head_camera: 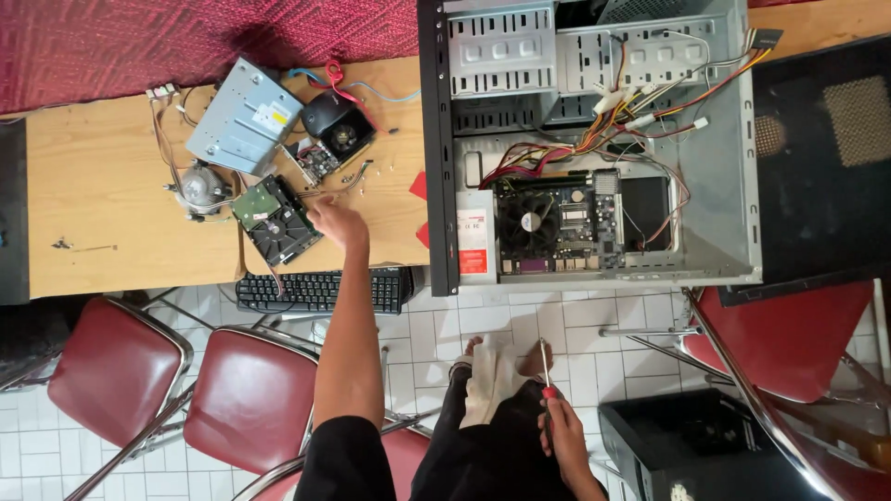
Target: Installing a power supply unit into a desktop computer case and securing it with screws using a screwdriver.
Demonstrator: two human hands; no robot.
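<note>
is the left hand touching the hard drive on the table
Cannot tell. In the head view the left hand reaches over the wooden table right beside the hard drive, but its fingertips blur at the drive's edge, so neither contact nor gap shows plainly.

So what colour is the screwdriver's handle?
Red, on the screwdriver in the right hand; head view.

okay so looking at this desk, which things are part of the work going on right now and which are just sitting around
In use:
left hand, reaching among the loose parts by the hard drive
right hand, holding a screwdriver
open computer case
small fan
silver drive

Lying about:
keyboard
red chairs
black box on the floor
</note>
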